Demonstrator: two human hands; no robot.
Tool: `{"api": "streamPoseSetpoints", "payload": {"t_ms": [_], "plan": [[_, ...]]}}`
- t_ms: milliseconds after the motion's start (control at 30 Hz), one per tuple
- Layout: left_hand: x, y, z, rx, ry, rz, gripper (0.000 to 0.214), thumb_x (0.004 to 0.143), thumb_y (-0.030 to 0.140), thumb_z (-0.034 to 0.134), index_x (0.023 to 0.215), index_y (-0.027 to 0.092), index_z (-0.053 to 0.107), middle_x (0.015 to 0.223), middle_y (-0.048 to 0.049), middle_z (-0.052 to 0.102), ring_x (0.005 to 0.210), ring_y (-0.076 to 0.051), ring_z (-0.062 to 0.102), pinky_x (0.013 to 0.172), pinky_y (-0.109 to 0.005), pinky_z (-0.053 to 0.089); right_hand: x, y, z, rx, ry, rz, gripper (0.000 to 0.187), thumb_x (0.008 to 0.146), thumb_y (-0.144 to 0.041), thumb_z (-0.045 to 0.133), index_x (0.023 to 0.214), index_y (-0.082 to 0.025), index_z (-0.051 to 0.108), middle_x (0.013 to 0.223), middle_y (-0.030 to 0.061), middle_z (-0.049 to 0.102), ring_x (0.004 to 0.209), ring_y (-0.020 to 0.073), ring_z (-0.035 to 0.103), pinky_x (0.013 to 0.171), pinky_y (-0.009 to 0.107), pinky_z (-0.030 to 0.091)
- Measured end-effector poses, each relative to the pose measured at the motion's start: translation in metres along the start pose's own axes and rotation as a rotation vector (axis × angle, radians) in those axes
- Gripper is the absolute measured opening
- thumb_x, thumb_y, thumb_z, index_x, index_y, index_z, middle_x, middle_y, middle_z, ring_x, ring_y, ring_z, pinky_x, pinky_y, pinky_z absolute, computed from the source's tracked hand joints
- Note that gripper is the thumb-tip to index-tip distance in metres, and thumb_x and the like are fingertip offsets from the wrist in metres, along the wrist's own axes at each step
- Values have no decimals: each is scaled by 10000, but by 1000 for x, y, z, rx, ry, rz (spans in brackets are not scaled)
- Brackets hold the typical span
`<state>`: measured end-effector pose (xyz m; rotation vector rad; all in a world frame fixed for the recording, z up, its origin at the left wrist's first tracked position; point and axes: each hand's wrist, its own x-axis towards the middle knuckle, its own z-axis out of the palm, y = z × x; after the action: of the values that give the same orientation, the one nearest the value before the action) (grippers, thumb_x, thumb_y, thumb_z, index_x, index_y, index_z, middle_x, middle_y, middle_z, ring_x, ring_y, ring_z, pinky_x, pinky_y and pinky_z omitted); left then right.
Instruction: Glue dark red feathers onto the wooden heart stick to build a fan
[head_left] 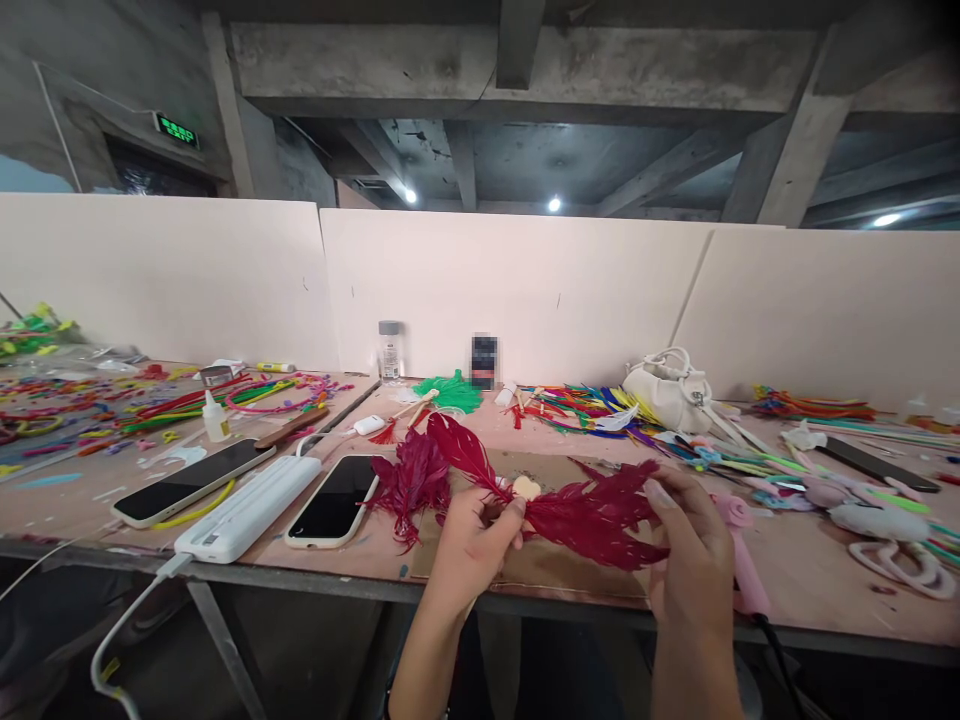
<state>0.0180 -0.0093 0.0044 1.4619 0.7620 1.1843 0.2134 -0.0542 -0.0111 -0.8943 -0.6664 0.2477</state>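
Note:
My left hand (484, 540) pinches the middle of a feather craft piece, where a small pale beige knob-like part (526, 487) shows above the thumb. Dark red feathers (600, 515) fan out to the right from that point. One more feather (461, 450) rises to the upper left. At the right-hand tips my right hand (690, 540) has its thumb against the feathers, its fingers partly hidden. Beside my left hand a loose-looking clump of dark red feathers (416, 480) lies on the table. A sheet of brown cardboard (600, 585) is underneath.
Left stand two phones (334, 505) (195, 482) and a white power bank (247, 510) with a cable. A pink glue gun (742, 560) lies right of my right hand. Green feathers (454, 390), a white handbag (671, 390) and colourful craft stems (562, 405) sit behind. A pale partition (510, 290) closes the back.

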Motion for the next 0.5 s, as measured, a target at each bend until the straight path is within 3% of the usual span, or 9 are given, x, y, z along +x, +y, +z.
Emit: {"api": "streamPoseSetpoints", "payload": {"t_ms": [200,500], "plan": [[1,-1,0,16,28,20,332,841,403,701,630,189,557,493,21,568,371,-76,399,369,-207,240,4,4,-4,48,-72,-36,312,756,-445,793,939,-194,769,931,34,715,907,200,628,717,261,462],[0,-2,-1,31,35,0,338,835,422,721,642,173,596,497,26,559,381,-72,392,363,-194,267,-1,9,-4,-71,-197,119,409,683,-504,869,922,-198,741,875,38,715,783,219,641,619,297,521]]}}
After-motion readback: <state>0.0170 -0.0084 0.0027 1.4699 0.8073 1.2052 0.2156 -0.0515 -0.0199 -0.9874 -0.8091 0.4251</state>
